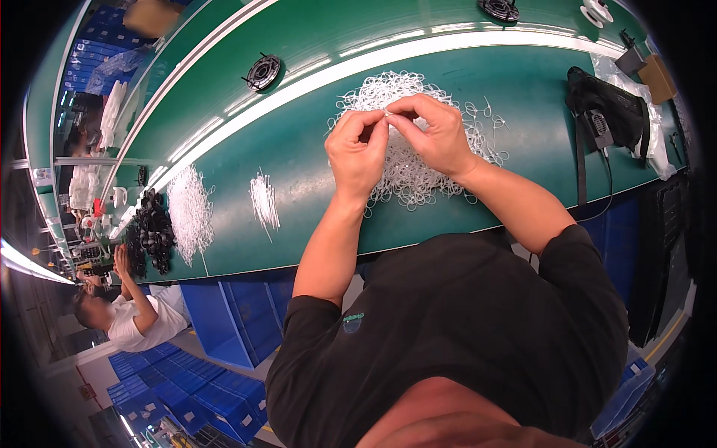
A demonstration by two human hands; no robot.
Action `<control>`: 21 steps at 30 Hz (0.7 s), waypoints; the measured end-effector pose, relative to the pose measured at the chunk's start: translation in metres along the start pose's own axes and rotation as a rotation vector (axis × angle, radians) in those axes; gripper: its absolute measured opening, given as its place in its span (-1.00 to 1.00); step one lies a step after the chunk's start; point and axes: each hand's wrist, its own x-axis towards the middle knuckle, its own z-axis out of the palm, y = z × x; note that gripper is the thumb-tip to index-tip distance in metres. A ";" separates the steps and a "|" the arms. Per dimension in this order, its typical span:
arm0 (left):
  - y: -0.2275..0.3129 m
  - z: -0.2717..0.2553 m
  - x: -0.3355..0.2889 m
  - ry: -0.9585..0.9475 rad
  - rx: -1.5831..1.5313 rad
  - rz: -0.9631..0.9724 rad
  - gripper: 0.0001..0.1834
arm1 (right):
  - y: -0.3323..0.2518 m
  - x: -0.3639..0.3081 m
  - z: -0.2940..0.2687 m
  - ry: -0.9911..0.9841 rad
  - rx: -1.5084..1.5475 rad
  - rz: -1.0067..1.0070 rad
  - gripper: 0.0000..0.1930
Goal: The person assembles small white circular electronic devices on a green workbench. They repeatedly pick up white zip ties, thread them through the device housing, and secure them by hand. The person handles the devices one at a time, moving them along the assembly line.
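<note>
Left hand (357, 153): raised over the heap, thumb and forefinger pinched shut on one end of a small white loop (387, 113).
Right hand (435, 134): same height, fingertips pinched on the loop's other end; knuckles almost touching the left's.
Loop in the pinch: tiny, held between the two hands at their upper edge; long axis roughly left to right, as far as can be told; neither hand nearer, shared grip.
Heap of white loops (407, 168): on the green belt (299, 172), directly below and beyond both hands, spilling to the right of the right wrist.
Other piles: narrow white bundle (264, 200) well left of the left hand; wider white pile (190, 213) further left; black parts (151, 231) beside it.
Far side: round black part (262, 72) on the upper belt, well apart.
Right edge: black device with strap (606, 116) on clear bags.
Lower left: another person seated, hands raised, separate work.
Head view only: no second angle.
</note>
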 end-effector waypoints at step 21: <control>-0.036 -0.140 0.006 0.105 0.813 -0.142 -0.85 | -0.001 0.002 0.003 -0.121 -0.261 -0.100 -0.89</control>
